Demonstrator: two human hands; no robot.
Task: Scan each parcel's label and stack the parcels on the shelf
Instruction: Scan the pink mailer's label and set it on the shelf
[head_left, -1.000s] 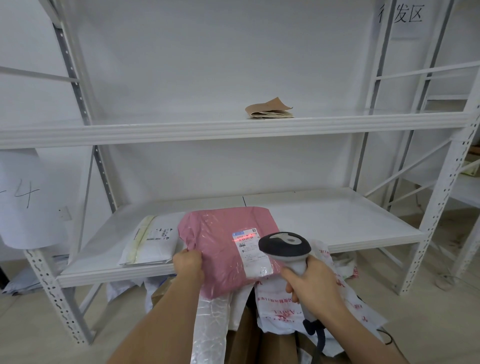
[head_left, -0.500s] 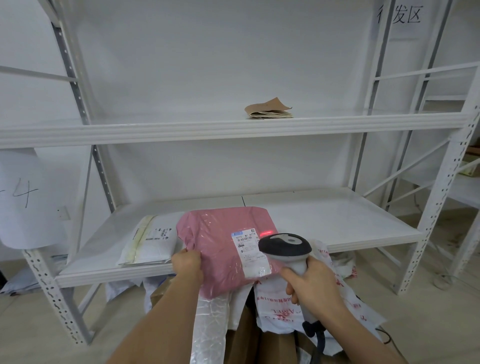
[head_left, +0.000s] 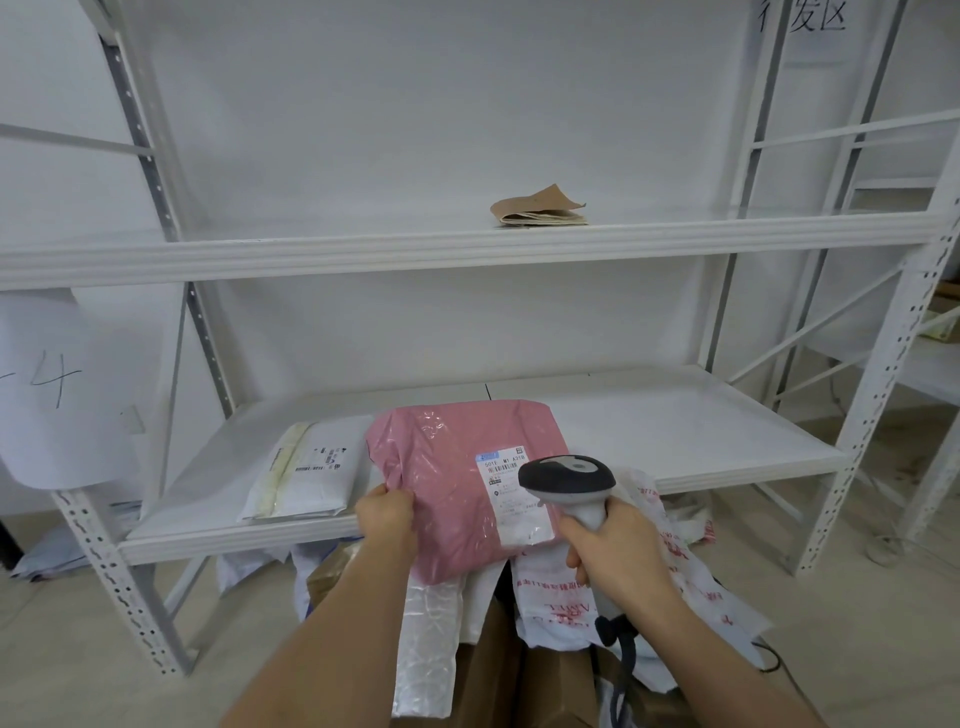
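My left hand (head_left: 388, 519) grips the left edge of a pink plastic parcel (head_left: 457, 467), held tilted above the front edge of the lower shelf (head_left: 701, 415). A white label (head_left: 506, 483) faces up on the parcel's right side. My right hand (head_left: 613, 551) holds a grey and black handheld scanner (head_left: 569, 480), its head over the label's right edge. A white parcel (head_left: 306, 475) with a label lies flat on the lower shelf to the left.
A folded brown paper packet (head_left: 540, 208) lies on the upper shelf (head_left: 467, 244). Below my arms are cardboard boxes (head_left: 519, 675), a bubble-wrap parcel (head_left: 426, 639) and white bags with red print (head_left: 561, 592). White shelf uprights (head_left: 878, 374) stand at both sides.
The red scan light seen on the label a second ago and beside it half a second ago is gone. Parcel and scanner have barely moved.
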